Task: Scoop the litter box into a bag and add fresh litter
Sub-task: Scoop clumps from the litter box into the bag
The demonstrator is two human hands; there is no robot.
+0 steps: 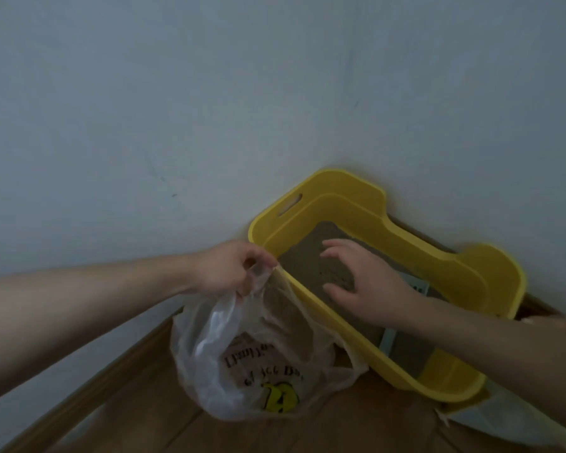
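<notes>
Litter box: one yellow plastic litter box (350, 204) with a high wall and a lower entry side, standing on the floor and pushed into the corner where two walls meet
Slot: one oval handle slot (290, 204) cut through the box's raised back wall
Litter: one bed of grey-brown grainy litter (311, 253) covering the bottom of the box
Pale object: one flat pale blue-white piece (388, 343) lies in the litter and is partly hidden under the right forearm; what it is cannot be told
Right hand: one right hand (370, 289) reaches inside the box, palm down over the litter, fingers spread and lightly bent, holding nothing; whether the fingertips touch the litter cannot be told
Left hand: one left hand (224, 268) just outside the box's near-left wall, thumb and fingers pinching the gathered top of the bag
Bag: one thin translucent plastic carrier bag (242, 364) hangs from the left hand beside the box and touches its outer wall; it bears dark blurred lettering and one yellow smiley print, and something brownish shows through it
Second sheet: one whitish plastic piece (504, 416) lies on the floor at the box's near-right end, partly under it
Floor: brown wooden boards (144, 413)
Walls: two plain grey-blue walls (209, 109)
</notes>
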